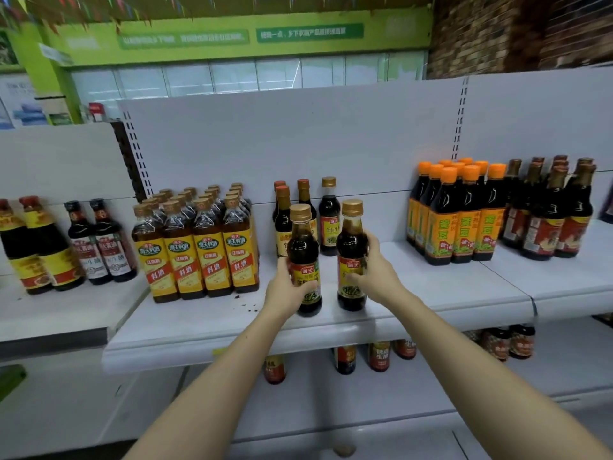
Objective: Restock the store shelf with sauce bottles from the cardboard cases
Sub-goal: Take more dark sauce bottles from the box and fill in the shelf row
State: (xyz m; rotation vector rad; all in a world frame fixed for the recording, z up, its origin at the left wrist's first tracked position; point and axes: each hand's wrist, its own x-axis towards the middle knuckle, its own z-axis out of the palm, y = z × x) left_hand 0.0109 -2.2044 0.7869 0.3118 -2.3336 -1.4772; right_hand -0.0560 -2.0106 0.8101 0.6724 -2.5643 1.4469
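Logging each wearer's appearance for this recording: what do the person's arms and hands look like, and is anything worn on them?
Both forearms are bare as far as the frame shows: no sleeves in view. The left hand and right hand wear no gloves, and no watch, bracelet or ring shows on the visible sides. Nails look short and unpainted, though the picture is soft.

Green wall signs (308, 34) hung overhead, brick wall (517, 34) stood at right, coloured bunting (99, 8) strung across ceiling.

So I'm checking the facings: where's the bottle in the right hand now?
In the head view, the right hand holds a gold-capped sauce bottle at the white shelf's front, mid-frame, beside the left hand's matching bottle.
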